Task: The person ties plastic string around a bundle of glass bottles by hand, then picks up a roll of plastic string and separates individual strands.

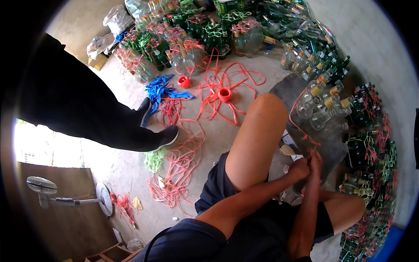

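The left hand [299,168] and right hand [315,162] met above the near part of the grey mat [334,150], their fingers curled close together. Pink string [309,137] led almost to the fingertips; whether either hand gripped it, I could not tell. The string ran along the left side of the clear bottles [321,118], which stood clustered toward the mat's far right corner. Green bottles [360,109] crowded beyond the mat's right edge. Across the floor [244,72], left of the mat, were two red spools [184,81], blue strips [159,91] and a pink tangle [174,174]. Another person's shoe [168,136] rested beside that tangle.
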### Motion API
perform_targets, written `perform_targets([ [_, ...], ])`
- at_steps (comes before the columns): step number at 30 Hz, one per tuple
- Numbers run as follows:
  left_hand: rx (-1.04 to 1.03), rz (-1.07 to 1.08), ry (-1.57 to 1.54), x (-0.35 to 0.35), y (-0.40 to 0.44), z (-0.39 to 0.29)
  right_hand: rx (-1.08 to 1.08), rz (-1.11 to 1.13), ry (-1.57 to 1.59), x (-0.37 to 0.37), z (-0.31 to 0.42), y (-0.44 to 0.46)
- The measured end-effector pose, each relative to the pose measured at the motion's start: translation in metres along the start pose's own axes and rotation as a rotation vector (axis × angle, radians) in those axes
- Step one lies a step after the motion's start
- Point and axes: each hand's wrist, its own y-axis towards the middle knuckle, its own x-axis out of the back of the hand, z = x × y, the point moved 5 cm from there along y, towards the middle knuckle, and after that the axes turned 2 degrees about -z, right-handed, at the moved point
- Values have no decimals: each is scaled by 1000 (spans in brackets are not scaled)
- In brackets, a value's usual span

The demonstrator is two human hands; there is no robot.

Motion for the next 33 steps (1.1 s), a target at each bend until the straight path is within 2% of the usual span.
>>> perform_targets([
  [7,-150,157,195,-1,-19,-15,27,-9,-29,13,-15,15],
  [10,-193,122,196,2,-24,-18,-8,-38,-12,16,-17,18],
  [16,-289,189,377,14,-41,-34,6,-59,-70,13,-7,7],
  [19,-362,185,371,36,-56,-52,10,-37,-92,11,-4,4],
  [22,-453,143,244,61,-69,-77,143,-18,-178,6,-1,1],
  [26,-876,153,-188,154,-110,-136,398,-16,-308,3,-20,7],
  [28,-862,292,-362,223,-130,-155,534,-17,-373,-3,-27,9],
  [30,-463,348,-617,289,-138,-147,408,-14,-373,-7,-26,5],
  [32,-505,53,-816,353,-106,-100,21,-20,-296,-22,-3,-20],
  [33,-436,-239,-807,398,-53,-45,82,13,-340,-20,-11,-14],
])
